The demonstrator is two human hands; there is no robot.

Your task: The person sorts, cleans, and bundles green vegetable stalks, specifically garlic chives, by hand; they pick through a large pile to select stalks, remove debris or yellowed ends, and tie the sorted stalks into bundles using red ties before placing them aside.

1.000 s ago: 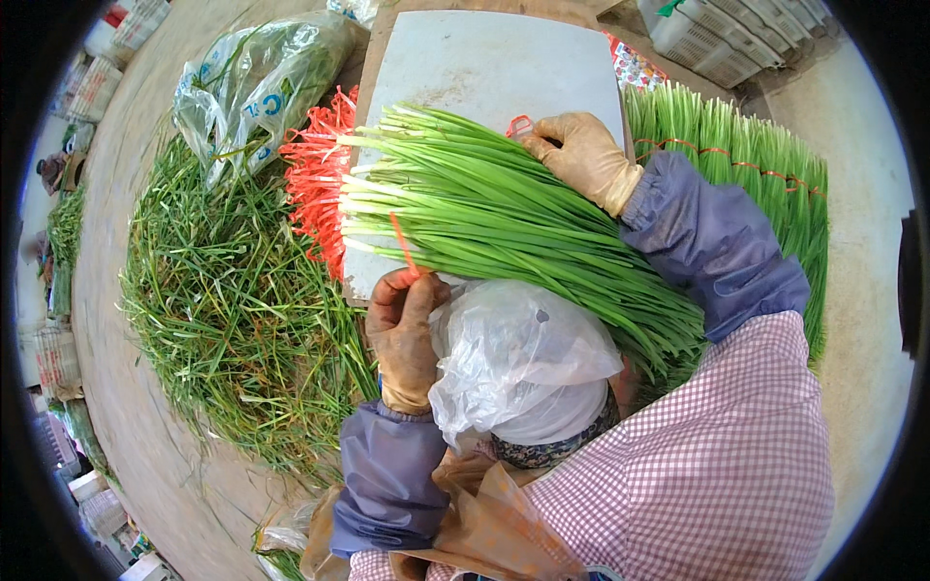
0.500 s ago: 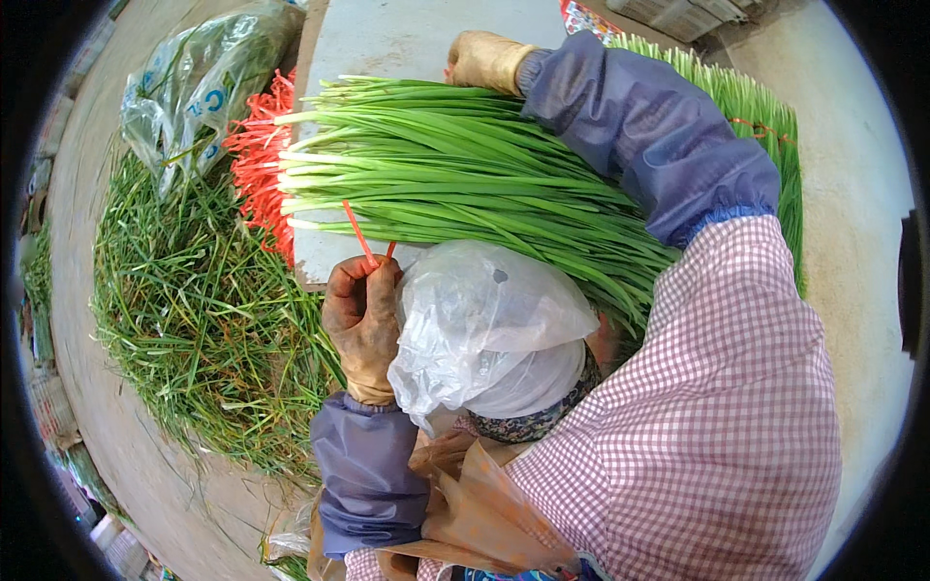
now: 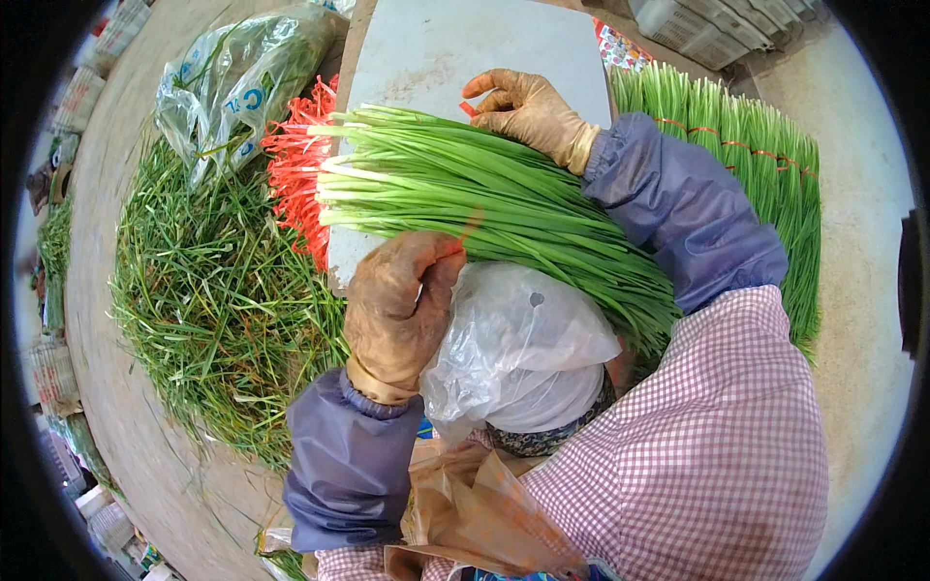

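Note:
A loose bunch of long green garlic chives [image 3: 494, 189] with pale cut ends lies across a light board [image 3: 441, 53]. My gloved left hand [image 3: 397, 305] is closed at the bunch's near edge, pinching a red tie strip [image 3: 459, 247], its loose end blurred by motion. At the far edge, my gloved right hand [image 3: 528, 111] pinches another red end [image 3: 468, 108] between thumb and fingers. Whether the two ends join beneath the chives is hidden. Close to my left hand sits a rounded thing under translucent white plastic [image 3: 523, 339].
A pile of red strips [image 3: 300, 174] hangs at the board's left edge. Beyond it lie a heap of green trimmings [image 3: 213, 300] and a clear plastic bag [image 3: 247, 87]. Tied chive bundles [image 3: 736, 145] stand at the right, with pale crates [image 3: 693, 39] behind.
The view has shifted, moving the scene right and down. My left hand has come up against the chives with its strip. The bunch looks narrower between my hands.

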